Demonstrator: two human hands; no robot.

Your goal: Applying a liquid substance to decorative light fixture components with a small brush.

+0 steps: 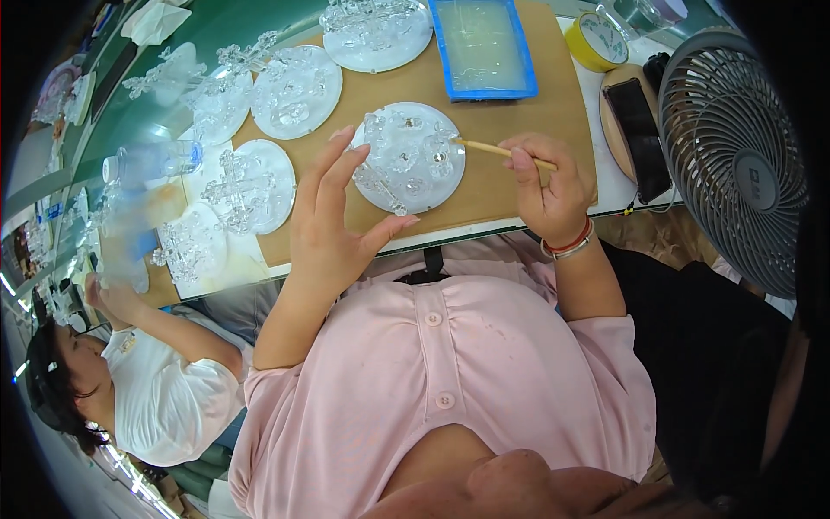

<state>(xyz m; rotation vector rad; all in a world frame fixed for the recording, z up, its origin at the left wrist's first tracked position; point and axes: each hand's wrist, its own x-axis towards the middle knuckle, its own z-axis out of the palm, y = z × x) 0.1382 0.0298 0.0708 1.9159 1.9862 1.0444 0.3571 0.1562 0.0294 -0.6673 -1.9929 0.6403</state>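
Note:
A round white disc lies in front of me with several clear, glassy pieces on it. My right hand is closed round a thin wooden stick, whose far tip reaches the disc's right edge. Around the disc's left edge, my left hand has its fingers and thumb stretched apart. A long clear piece sits between that thumb and the fingers; whether the hand touches it I cannot tell.
Other discs with clear pieces stand left and behind on the brown board. A blue-rimmed tray is at the back. Yellow tape, a black pouch and a fan are right. Left are a bottle and a co-worker.

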